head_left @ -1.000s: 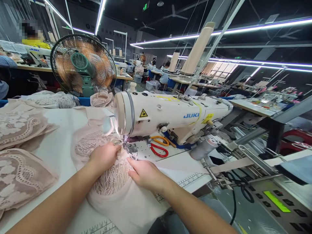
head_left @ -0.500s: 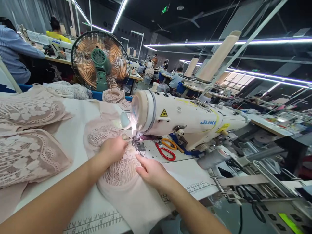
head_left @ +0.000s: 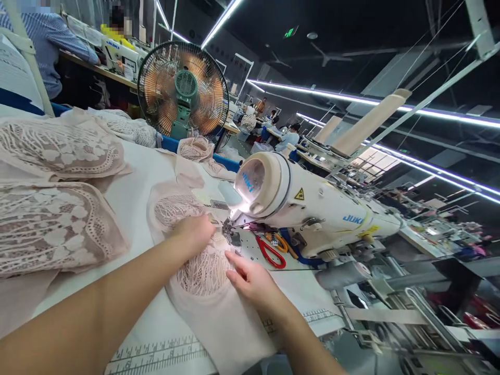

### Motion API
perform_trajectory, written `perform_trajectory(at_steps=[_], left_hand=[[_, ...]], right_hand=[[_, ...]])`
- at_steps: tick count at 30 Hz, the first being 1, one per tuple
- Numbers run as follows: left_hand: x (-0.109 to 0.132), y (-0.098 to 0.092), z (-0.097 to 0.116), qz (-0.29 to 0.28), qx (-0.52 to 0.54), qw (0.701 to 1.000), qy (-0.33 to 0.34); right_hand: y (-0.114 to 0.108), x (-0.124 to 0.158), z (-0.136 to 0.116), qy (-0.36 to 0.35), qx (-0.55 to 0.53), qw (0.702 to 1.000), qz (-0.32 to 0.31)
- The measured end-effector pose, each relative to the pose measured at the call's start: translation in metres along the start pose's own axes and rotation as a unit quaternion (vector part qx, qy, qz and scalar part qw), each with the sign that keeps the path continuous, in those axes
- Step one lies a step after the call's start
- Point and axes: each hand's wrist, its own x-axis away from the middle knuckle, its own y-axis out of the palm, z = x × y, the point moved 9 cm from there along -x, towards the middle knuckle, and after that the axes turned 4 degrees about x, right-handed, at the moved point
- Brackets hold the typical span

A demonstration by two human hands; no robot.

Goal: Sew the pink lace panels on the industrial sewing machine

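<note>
A beige bra with lace cups [head_left: 203, 271] lies under the sewing machine [head_left: 308, 198], reaching its presser foot [head_left: 231, 227]. My left hand [head_left: 193, 234] is closed on the bra, its fingers bent beside the presser foot and partly hidden. On the near side of the foot, my right hand [head_left: 252, 278] rests at the edge of the lower cup. Its index finger is stretched out and its thumb stands apart, both touching the lace. The bra's smooth wing [head_left: 230, 333] drapes towards the front table edge.
Red-handled scissors [head_left: 269, 253] and an orange-handled tool [head_left: 282, 244] lie by the machine arm. More lace pieces [head_left: 58, 224] are piled at left. Printed ruler tape [head_left: 160, 357] runs along the front edge. Behind are a fan [head_left: 183, 88] and a co-worker's striped sleeve [head_left: 72, 36].
The view has turned, so the fan and lace pile sit further right and the machine appears tilted. Both hands stay on the bra by the presser foot, in nearly the same pose.
</note>
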Motion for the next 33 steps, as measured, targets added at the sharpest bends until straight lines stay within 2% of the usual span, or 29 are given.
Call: perform_trajectory(at_steps=[5,11,17,22,26,33], left_hand=[[0.000,0.004,0.000,-0.037,-0.001,0.999,-0.005],[-0.002,0.009,0.000,-0.038,-0.009,0.999,0.028],[0.003,0.008,0.026,-0.003,-0.051,0.985,0.166],[0.010,0.007,0.039,0.009,-0.082,0.971,0.222],[0.011,0.009,0.041,0.002,-0.088,0.968,0.237],[0.012,0.007,0.042,0.022,-0.087,0.966,0.241]], right_hand=[[0.000,0.000,0.000,0.011,-0.001,1.000,-0.016],[-0.001,0.002,-0.001,0.018,-0.027,0.999,-0.014],[-0.003,0.002,-0.001,0.010,-0.035,0.999,-0.006],[-0.006,0.003,-0.002,-0.005,-0.036,0.999,0.003],[-0.008,0.005,0.000,-0.007,-0.048,0.999,0.009],[-0.014,0.009,-0.001,-0.035,-0.037,0.998,0.020]])
